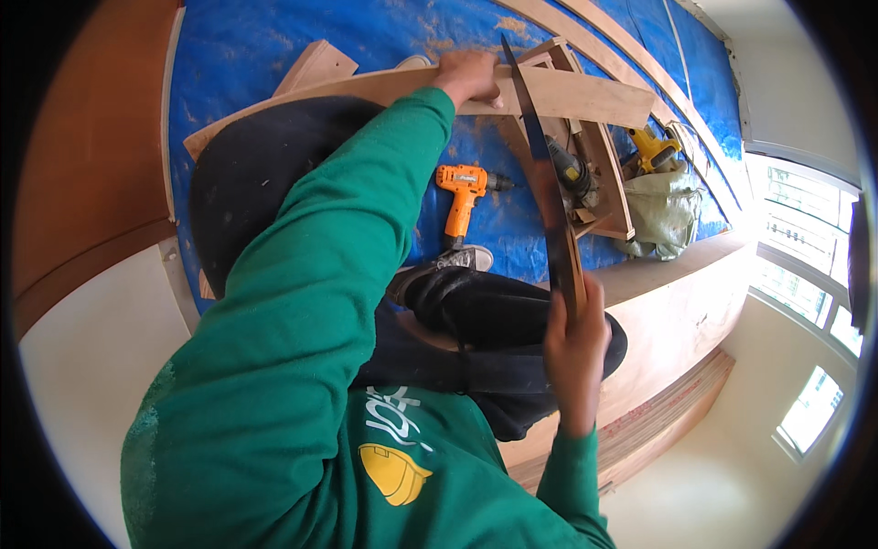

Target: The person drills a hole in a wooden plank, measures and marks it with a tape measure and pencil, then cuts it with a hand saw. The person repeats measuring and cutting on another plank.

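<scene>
A long wooden board (pixel 585 97) lies crosswise in front of me, over my bent left leg. My left hand (pixel 469 78) grips the board near its middle, the thumb along its near edge. In my right hand (pixel 578 352) is the wooden handle of a hand saw (pixel 541 174). The saw's long dark blade points away from me and crosses the board just right of my left hand. Whether its teeth are in the wood I cannot tell. An orange cordless drill (pixel 463 195) lies on the blue sheet between the board and my shoe.
A wooden tool box (pixel 611 174) holding a grey power tool (pixel 569 169) stands right of the saw. Beyond it are a yellow tool (pixel 652 149) and a pale sack (pixel 660 212). Long wooden strips (pixel 631 50) lie at the far right on the blue sheet (pixel 274 37). Stacked panels (pixel 658 416) sit at the right.
</scene>
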A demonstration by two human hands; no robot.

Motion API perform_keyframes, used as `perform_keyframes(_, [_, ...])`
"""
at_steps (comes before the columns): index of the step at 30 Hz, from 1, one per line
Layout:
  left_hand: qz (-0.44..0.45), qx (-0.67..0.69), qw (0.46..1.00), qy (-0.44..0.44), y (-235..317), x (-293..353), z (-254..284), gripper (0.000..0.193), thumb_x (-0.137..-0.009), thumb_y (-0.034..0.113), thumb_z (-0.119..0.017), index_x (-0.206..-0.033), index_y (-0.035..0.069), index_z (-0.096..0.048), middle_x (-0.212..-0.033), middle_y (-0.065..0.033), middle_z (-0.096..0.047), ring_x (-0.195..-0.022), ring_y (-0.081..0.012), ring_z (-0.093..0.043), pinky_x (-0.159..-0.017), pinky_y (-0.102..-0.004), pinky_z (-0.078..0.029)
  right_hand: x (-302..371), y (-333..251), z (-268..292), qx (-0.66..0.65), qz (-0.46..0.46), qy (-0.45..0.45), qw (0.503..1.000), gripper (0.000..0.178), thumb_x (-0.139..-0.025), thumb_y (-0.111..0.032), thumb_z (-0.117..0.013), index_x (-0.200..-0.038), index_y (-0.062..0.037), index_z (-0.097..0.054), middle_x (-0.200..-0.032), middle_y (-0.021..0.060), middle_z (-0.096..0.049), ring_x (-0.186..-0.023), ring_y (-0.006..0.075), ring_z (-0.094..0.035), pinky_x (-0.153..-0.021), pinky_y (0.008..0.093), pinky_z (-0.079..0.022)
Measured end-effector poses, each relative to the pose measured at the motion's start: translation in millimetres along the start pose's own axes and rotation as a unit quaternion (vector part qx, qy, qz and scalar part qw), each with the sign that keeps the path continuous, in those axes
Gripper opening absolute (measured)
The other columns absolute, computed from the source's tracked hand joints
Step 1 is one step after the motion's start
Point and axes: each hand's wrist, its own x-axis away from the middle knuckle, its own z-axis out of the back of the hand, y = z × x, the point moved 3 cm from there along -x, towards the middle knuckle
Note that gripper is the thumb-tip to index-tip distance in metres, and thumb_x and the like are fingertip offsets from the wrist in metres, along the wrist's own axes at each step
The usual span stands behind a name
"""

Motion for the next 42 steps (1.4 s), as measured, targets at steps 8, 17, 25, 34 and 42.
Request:
perform_keyframes(8, [-0.002, -0.018, 0.999, 0.037, 8, 12, 9, 0.075, -0.075, 0.052, -0.1, -0.139, 0.02, -0.078, -0.135, -0.013, -0.081, -0.13, -0.037, -0.076, -0.108, -0.0537, -0.058, -174, 11, -95, 0.008, 0.116, 0.071, 0.991, 0.033, -0.109, -0.016, -0.07, -0.137, -0.0017, -0.062, -0.11, 0.0336, -0.077, -0.104, 0.0576, -0.073, -0.085, 0.06, -0.06])
perform_keyframes(17, [0.001, 0.025, 1.0, -0.009, -2, -2, -1, 0.076, -0.076, 0.051, -0.1, -0.141, 0.02, -0.077, -0.132, -0.0128, -0.082, -0.128, -0.0358, -0.076, -0.106, -0.0544, -0.057, 37, 4, 13, 0.01, -0.021, -0.008, 1.0, 0.04, -0.109, -0.008, -0.069, -0.147, -0.0019, -0.059, -0.109, 0.0301, -0.079, -0.105, 0.0514, -0.079, -0.085, 0.0527, -0.063])
perform_keyframes(25, [-0.007, 0.0, 1.0, 0.01, 2, 4, 13, 0.084, -0.075, 0.054, -0.1, -0.147, 0.02, -0.072, -0.14, -0.0141, -0.079, -0.134, -0.0381, -0.073, -0.109, -0.0548, -0.057, -194, 4, -109, 0.018, 0.126, 0.071, 0.989, 0.033, -0.11, -0.017, -0.068, -0.139, -0.0038, -0.06, -0.105, 0.0339, -0.077, -0.1, 0.0601, -0.072, -0.081, 0.0639, -0.058])
perform_keyframes(34, [-0.012, 0.018, 1.0, 0.007, -1, 0, 1, 0.074, -0.075, 0.052, -0.1, -0.137, 0.018, -0.078, -0.131, -0.0123, -0.082, -0.127, -0.0349, -0.077, -0.103, -0.054, -0.057, 47, 13, 12, 0.004, -0.03, -0.011, 0.999, 0.037, -0.11, -0.01, -0.071, -0.144, -0.0036, -0.059, -0.108, 0.0312, -0.078, -0.102, 0.0497, -0.08, -0.081, 0.0498, -0.064])
perform_keyframes(42, [-0.003, -0.002, 1.0, 0.025, 4, 6, 3, 0.077, -0.076, 0.052, -0.099, -0.143, 0.021, -0.076, -0.133, -0.0115, -0.082, -0.129, -0.0356, -0.076, -0.107, -0.0535, -0.058, -187, 3, -113, 0.028, 0.105, 0.072, 0.992, 0.038, -0.109, -0.017, -0.068, -0.142, -0.0033, -0.058, -0.107, 0.0343, -0.077, -0.1, 0.0587, -0.073, -0.084, 0.0639, -0.059])
